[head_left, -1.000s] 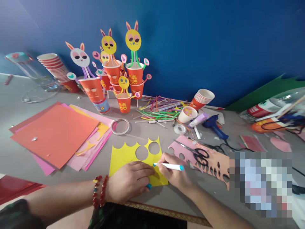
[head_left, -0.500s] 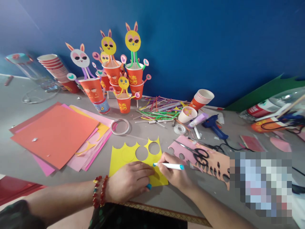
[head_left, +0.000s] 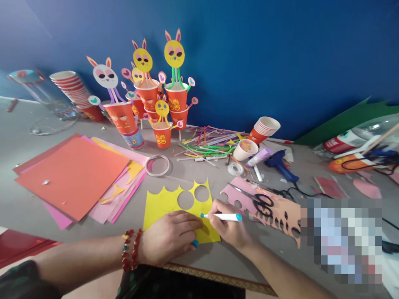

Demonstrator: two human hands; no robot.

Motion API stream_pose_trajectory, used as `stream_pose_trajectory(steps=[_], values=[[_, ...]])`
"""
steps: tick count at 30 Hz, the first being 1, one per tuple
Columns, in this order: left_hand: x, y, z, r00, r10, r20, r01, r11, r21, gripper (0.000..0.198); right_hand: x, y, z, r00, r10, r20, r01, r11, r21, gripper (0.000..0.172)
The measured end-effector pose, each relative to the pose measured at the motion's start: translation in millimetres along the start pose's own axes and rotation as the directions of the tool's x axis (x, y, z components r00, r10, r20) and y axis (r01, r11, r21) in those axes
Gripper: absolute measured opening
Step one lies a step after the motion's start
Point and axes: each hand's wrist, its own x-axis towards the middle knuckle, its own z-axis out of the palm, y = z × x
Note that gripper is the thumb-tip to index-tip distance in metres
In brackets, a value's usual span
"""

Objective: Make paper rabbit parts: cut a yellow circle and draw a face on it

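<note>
Head view: your left hand (head_left: 170, 236) lies palm down on the near part of the yellow sheet (head_left: 162, 205), fingers drawn together and pointing right, pinning the paper to the grey table (head_left: 193, 176). A small teal cap (head_left: 195, 243) shows at the little finger; you cannot tell whether the hand grips it.

Your right hand (head_left: 229, 227) is clamped on a white marker (head_left: 222, 216), thumb and fingers pinched round the barrel. The teal tip touches the yellow sheet just beside your left fingertips. The marker lies nearly level, its teal end pointing right.

The yellow sheet sits at the near middle of the table. It has round holes cut out and scalloped bites along its far edge.

Right of it, just beside your right hand, black scissors (head_left: 263, 203) rest on a pink strip (head_left: 240, 194) punched with holes. A tape ring (head_left: 157, 165) lies beyond the sheet. An orange sheet (head_left: 71, 174) tops a paper pile at left. Rabbit-topped red cups (head_left: 162, 135) stand against the blue wall, well apart from both hands.
</note>
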Motion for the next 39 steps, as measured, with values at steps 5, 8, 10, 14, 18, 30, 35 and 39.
stream_pose_trajectory(steps=[5, 8, 10, 14, 18, 30, 35, 39], values=[[0.7, 0.7, -2.2, 1.0, 0.002, 0.022, -0.002, 1.0, -0.004, 0.033, 0.3, -1.4, -0.6, 0.999, 0.033, 0.007, -0.033, 0.999, -0.015, 0.02], [0.8, 0.7, -1.5, 1.0, -0.002, 0.02, 0.002, 1.0, -0.011, 0.035, 0.9, -2.3, -0.3, 1.0, 0.029, 0.004, -0.029, 0.999, -0.038, 0.02], [0.7, 0.5, -0.8, 1.0, -0.002, 0.017, 0.002, 1.0, -0.014, 0.034, 1.5, -2.3, -0.1, 0.999, 0.031, 0.009, -0.031, 0.998, -0.045, 0.02], [0.4, -0.1, -0.2, 1.0, -0.003, 0.016, 0.004, 1.0, -0.012, 0.032, 2.3, -1.9, -0.5, 0.999, 0.022, 0.036, -0.021, 0.999, -0.038, 0.019], [0.0, -0.4, 0.1, 1.0, -0.004, 0.011, 0.004, 1.0, -0.012, 0.033, 1.7, -1.8, -0.7, 0.999, 0.026, 0.047, -0.025, 0.999, -0.028, 0.018], [0.1, 0.2, 0.2, 1.0, -0.006, 0.005, 0.006, 1.0, -0.027, 0.032, 1.6, -1.9, -0.6, 0.998, 0.033, 0.047, -0.032, 0.999, -0.031, 0.017], [-0.8, -0.6, 1.8, 1.0, -0.003, 0.0, 0.003, 1.0, -0.023, 0.029, 2.2, -3.8, -0.8, 0.998, 0.043, 0.051, -0.041, 0.999, -0.035, 0.018], [-1.0, -0.8, 1.8, 1.0, -0.003, 0.0, 0.003, 1.0, -0.028, 0.026, 0.4, -2.4, -2.0, 0.999, 0.046, 0.022, -0.046, 0.999, 0.015, 0.02]])
